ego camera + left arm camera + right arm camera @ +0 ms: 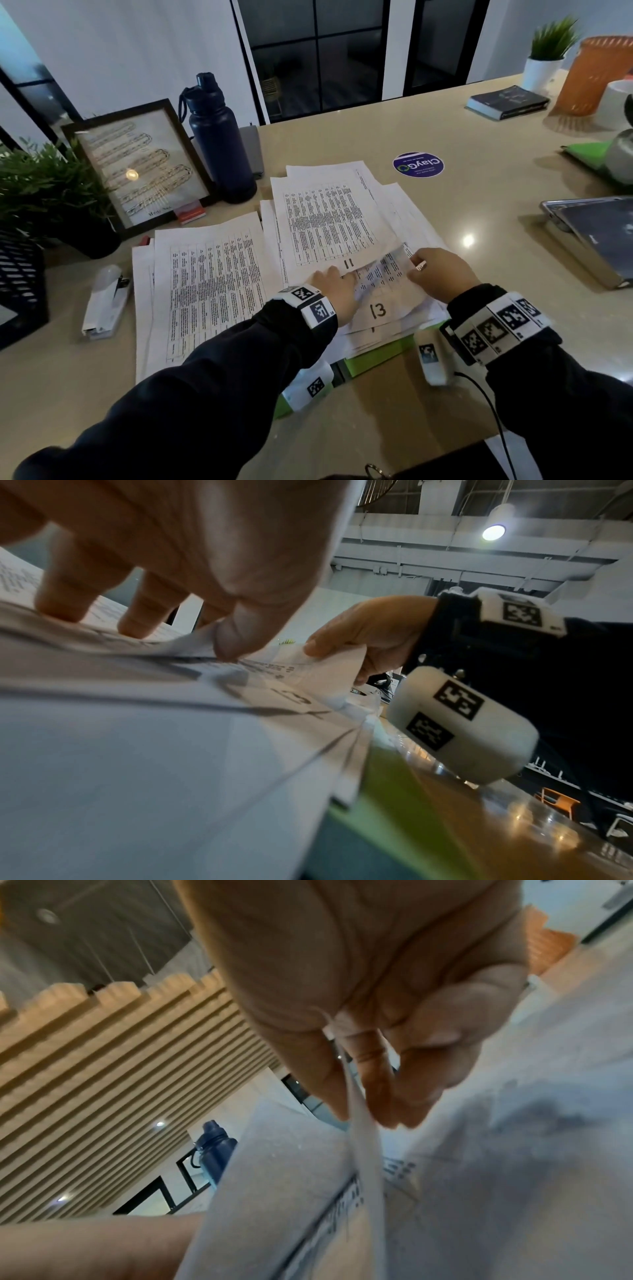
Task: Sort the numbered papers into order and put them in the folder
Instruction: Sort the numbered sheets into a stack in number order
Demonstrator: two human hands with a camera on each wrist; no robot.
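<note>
Stack [346,219]: loose printed sheets, heaped askew on the desk [479,144], straight ahead of both hands; long axis runs away from the person.
Folder [380,353]: green, flat under the stack's near edge, only a strip showing. Closest thing to the wrists.
Second pile [209,291]: more sheets, just left of the stack, under the left forearm.
Sheet 11 [337,222]: on top of the stack, its near edge lifted; the number sits at that edge.
Sheet 13 [383,308]: lower down, near edge toward the person, between the two hands.
Key relation: a curled sheet [383,270] lies between 11 and 13, its free corner at the right. Right hand is nearer that corner.
Left hand [337,287]: palm down, fingers [65,601] spread and pressing the paper, thumb [236,637] tucked at a raised edge. Flat, not clamped.
Right hand [436,274]: thumb and fingers pinched on the curled sheet's corner, wrist low over the stack.
Judgement: still sorting; nothing looks filed yet.
Bottle [219,144]: dark blue, behind the stack, well apart.
</note>
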